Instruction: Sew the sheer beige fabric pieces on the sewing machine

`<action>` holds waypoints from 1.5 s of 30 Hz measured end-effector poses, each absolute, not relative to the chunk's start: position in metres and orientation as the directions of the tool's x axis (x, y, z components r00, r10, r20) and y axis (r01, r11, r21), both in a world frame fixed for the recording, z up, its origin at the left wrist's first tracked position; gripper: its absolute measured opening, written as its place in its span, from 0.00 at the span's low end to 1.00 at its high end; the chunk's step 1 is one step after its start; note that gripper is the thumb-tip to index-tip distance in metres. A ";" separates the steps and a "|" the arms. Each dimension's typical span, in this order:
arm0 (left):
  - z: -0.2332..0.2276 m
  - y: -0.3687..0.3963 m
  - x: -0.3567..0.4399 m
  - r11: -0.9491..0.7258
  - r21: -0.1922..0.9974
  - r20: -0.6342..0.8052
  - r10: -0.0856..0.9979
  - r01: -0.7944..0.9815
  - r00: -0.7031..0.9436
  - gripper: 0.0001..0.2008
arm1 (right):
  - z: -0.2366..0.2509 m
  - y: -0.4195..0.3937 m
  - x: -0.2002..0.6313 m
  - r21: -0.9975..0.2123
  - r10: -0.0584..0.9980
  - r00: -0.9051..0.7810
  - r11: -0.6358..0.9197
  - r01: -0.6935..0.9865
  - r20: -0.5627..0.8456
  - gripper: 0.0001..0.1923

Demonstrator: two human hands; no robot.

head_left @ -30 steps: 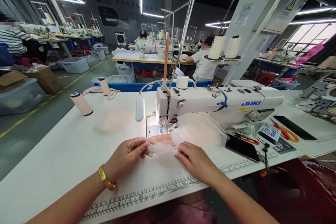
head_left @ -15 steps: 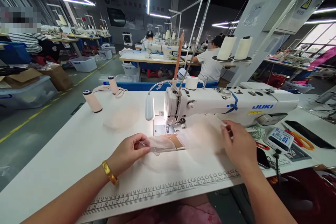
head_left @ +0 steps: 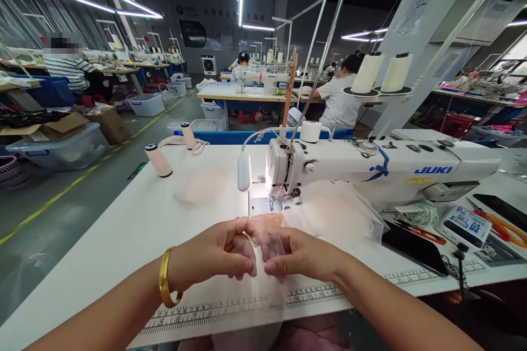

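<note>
Both our left hand (head_left: 218, 255) and right hand (head_left: 302, 255) pinch sheer fabric piece (head_left: 263, 263) at table's (head_left: 123, 230) near edge; nothing under sewing machine (head_left: 370, 167) needle yet, stitching remains.

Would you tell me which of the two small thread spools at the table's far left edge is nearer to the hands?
The front spool, the one with the dark cap, leaning and standing alone; the other spool sits farther back beside a loop of pale strap.

We count two hands, left (head_left: 214, 255) and right (head_left: 302, 255), one sewing machine (head_left: 382, 167), two large thread cones (head_left: 381, 72), two small spools (head_left: 158, 160) and one gold bangle (head_left: 165, 285).
</note>
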State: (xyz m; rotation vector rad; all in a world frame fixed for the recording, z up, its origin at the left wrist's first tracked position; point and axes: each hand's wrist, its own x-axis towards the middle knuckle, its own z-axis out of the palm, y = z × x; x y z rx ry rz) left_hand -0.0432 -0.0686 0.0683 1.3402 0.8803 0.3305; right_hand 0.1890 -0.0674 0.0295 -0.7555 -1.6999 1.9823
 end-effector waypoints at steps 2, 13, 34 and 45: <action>0.065 -0.060 -0.042 0.224 0.912 -0.396 0.701 0.344 0.594 0.20 | 0.026 -0.069 0.193 -0.979 0.680 -0.708 -0.189 0.080 -0.189 0.22; 0.029 -0.025 -0.018 0.069 0.938 -0.263 0.781 0.340 0.566 0.15 | 0.024 -0.038 0.212 -0.945 0.631 -0.704 -0.235 0.226 -0.325 0.22; 0.012 -0.038 -0.011 -0.245 0.862 0.018 0.890 0.443 0.456 0.11 | 0.008 -0.054 0.185 -0.879 0.935 -0.323 0.272 0.391 0.146 0.07; 0.010 -0.041 -0.004 -0.089 0.931 -0.036 0.943 0.355 0.330 0.11 | 0.005 -0.056 0.184 -0.887 0.948 -0.250 0.282 0.365 0.198 0.07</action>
